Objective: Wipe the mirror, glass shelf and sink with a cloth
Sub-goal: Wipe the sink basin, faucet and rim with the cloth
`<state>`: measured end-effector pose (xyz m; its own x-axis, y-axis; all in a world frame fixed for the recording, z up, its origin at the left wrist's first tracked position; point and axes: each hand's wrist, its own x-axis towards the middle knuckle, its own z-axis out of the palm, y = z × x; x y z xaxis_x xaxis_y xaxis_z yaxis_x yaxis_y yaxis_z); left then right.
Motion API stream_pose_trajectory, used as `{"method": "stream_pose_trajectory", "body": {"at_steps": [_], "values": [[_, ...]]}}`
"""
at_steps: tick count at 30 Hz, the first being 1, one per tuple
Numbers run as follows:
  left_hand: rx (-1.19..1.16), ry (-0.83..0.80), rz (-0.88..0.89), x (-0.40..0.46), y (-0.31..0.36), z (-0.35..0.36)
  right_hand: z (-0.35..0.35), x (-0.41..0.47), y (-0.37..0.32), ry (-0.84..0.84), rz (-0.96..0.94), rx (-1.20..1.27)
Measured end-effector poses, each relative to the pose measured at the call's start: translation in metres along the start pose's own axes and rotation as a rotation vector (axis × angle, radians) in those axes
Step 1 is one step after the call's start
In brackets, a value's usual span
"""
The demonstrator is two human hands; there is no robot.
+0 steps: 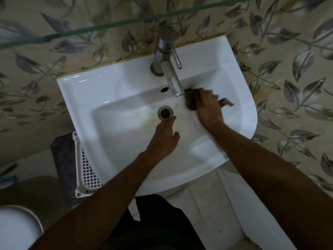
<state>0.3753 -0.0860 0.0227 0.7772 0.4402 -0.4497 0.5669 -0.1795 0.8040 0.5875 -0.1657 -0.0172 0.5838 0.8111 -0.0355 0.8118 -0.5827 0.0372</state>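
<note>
Sink (126, 83) wiping underway: right hand (207, 109) fingers pinch cloth (191, 100) at far basin; left hand (162, 141) spread; drain stain (180, 109) remains.

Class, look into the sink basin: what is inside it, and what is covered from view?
Inside the sink: the drain, a brownish stain, the left hand, and the right hand pressing a dark cloth. The hand covers much of the cloth, and the basin beneath.

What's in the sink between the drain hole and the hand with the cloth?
Only bare white basin with a yellowish stain, in the head view, between the drain and the right hand holding the cloth.
</note>
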Motion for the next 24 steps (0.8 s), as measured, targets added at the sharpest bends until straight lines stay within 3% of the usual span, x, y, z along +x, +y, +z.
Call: {"method": "stream_pose_trajectory", "body": {"at_steps": [3,6,10,14,17,20,24], "values": [[0.011,0.014,-0.005,-0.003,-0.004,-0.005,-0.003,0.007,0.007,0.002,0.111,-0.01],[-0.003,0.004,-0.01,-0.008,-0.005,-0.003,-0.002,-0.002,-0.034,-0.014,0.304,0.161],[-0.024,-0.009,-0.006,-0.017,-0.007,-0.001,0.006,-0.015,-0.061,-0.142,0.076,0.176],[-0.008,0.017,0.002,-0.025,-0.022,-0.012,0.004,-0.008,-0.019,-0.012,0.316,0.085],[-0.006,0.05,-0.036,-0.027,-0.03,-0.02,0.005,-0.004,-0.019,-0.017,0.299,-0.027],[-0.034,0.057,-0.06,-0.025,-0.032,-0.023,0.011,-0.011,-0.063,-0.128,0.34,0.205],[-0.019,0.128,-0.049,-0.018,-0.027,-0.029,0.015,-0.044,-0.143,-0.221,0.122,0.508]]}}
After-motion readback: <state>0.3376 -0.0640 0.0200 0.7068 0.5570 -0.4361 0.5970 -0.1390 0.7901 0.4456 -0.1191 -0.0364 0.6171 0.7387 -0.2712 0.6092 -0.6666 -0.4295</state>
